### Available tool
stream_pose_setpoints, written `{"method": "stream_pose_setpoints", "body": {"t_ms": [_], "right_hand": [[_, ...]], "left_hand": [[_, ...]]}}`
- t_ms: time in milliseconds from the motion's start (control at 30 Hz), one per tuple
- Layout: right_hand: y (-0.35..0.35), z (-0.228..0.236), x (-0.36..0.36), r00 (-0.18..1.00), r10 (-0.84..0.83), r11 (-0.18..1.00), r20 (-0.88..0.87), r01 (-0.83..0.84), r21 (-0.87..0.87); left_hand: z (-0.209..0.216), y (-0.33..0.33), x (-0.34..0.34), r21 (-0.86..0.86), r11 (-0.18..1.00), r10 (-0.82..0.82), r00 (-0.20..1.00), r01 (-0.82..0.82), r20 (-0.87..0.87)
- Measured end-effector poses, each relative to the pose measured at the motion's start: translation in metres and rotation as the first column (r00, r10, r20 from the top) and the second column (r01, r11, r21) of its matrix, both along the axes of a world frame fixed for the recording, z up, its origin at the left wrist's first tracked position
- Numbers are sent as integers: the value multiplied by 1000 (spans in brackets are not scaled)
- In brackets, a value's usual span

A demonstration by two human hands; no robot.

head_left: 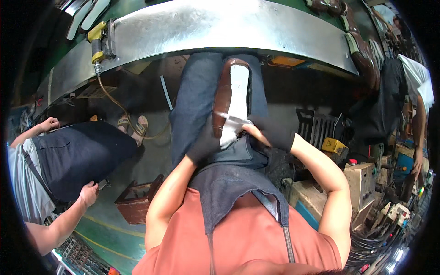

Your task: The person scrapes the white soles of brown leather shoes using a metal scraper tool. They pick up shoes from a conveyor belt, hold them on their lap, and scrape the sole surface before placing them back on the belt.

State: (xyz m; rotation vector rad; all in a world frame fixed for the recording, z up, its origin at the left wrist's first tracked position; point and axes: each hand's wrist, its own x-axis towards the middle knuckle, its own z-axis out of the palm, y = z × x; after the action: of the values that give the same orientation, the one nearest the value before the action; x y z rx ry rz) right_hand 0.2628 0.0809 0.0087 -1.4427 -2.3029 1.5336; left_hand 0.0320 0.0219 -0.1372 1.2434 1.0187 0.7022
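- Working beside the steel-topped bench [238,23], over denim-clad thighs [197,91], probably calls for firm bracing from the legs.
- The brown leather shoe [222,91] lies along the lap, white bottom [239,87] up, rounded end toward the bench.
- The dark-gloved left hand [206,144] clasps its near left side, best kept outside any stroke.
- The dark-gloved right hand [275,133] grips a thin, blade-like tool [236,120] (exact kind unclear) over the bottom; short, shallow strokes should serve.

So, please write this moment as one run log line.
left hand: at near end of brown shoe | right hand: holds thin pale piece, kind unclear | brown shoe: on lap, white face up | yellow tool: at metal bench
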Motion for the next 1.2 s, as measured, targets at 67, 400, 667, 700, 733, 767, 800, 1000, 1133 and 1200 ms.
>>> {"method": "stream_pose_setpoints", "body": {"t_ms": [67, 400, 667, 700, 733, 767, 800, 1000, 1133, 1200], "right_hand": [[-1, -8, 8, 994, -4, 998, 108, 11, -63], [-30, -16, -1, 936, 213, 935, -279, -112, 337], [-50, 17, 73, 994, -47, 997, 98, 53, -56], [-57, 18, 81, 982, -127, 981, 141, 145, -126], [-63, 15, 85, 975, -199, 967, 95, 211, -141], [-68, 11, 86, 972, -234, 963, 3, 232, -140], [-70, 6, 85, 952, -284, 956, -115, 273, -105], [-19, 4, 48, 954, -265, 936, -143, 220, -274], [29, 19, 15, 960, 132, 990, 247, -113, -87], [30, 12, 1, 927, 240, 916, 288, -314, 250]], "left_hand": [[-5, -5, -1, -182, 976, 175, 931, -122, 319], [-19, -8, 7, 100, 989, 109, 994, -107, -19], [174, 38, -71, -35, 988, 109, 832, -152, -543], [190, 50, -73, 170, 948, 318, 831, -270, -456], [195, 64, -69, 250, 878, 474, 817, -409, -328], [192, 75, -59, 148, 876, 478, 869, -459, -128], [177, 86, -41, 11, 868, 496, 868, -496, 18], [49, 59, 24, 237, 952, 247, 946, -196, -210], [24, 20, 7, 179, 976, 142, 983, -121, -114], [21, 19, -2, 138, 989, 48, 999, -47, -4]]}}
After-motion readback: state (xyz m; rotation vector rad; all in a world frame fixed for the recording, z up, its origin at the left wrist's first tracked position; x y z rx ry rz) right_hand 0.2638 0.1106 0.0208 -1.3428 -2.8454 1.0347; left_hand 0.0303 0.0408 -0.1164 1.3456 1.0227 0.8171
